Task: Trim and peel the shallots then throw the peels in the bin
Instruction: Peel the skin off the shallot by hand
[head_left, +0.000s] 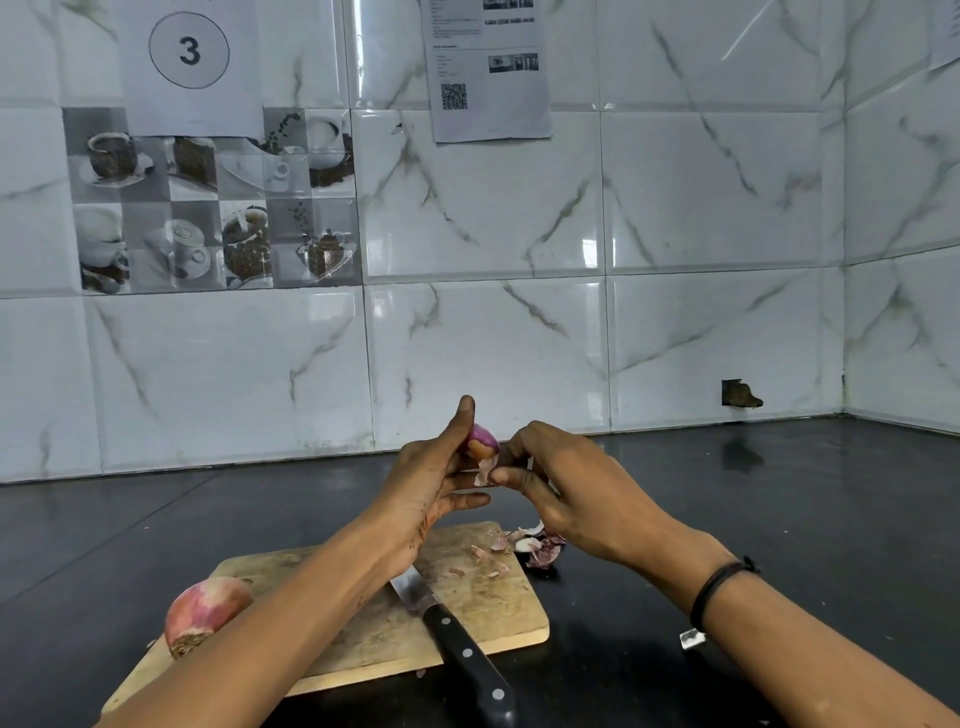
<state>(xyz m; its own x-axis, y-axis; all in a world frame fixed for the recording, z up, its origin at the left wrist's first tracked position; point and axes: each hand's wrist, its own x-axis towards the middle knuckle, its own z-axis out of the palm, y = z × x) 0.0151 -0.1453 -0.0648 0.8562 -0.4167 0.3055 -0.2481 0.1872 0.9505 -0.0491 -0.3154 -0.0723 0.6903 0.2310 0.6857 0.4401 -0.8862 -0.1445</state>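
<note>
Both hands raised above the wooden cutting board (467, 613), over the black counter (779, 519). Left hand (436, 483) closed around a purple shallot (483, 439), thumb up along its side. Right hand (561, 488) pinching a pale strip of peel (485, 473) hanging from the shallot's base, fingertips together on it. Second shallot (205, 613), unpeeled, at the board's left corner. Black-handled knife (457, 644) lying diagonally on the board, handle off the near edge. Loose peels (535, 551) at the board's far right corner, partly on the counter.
</note>
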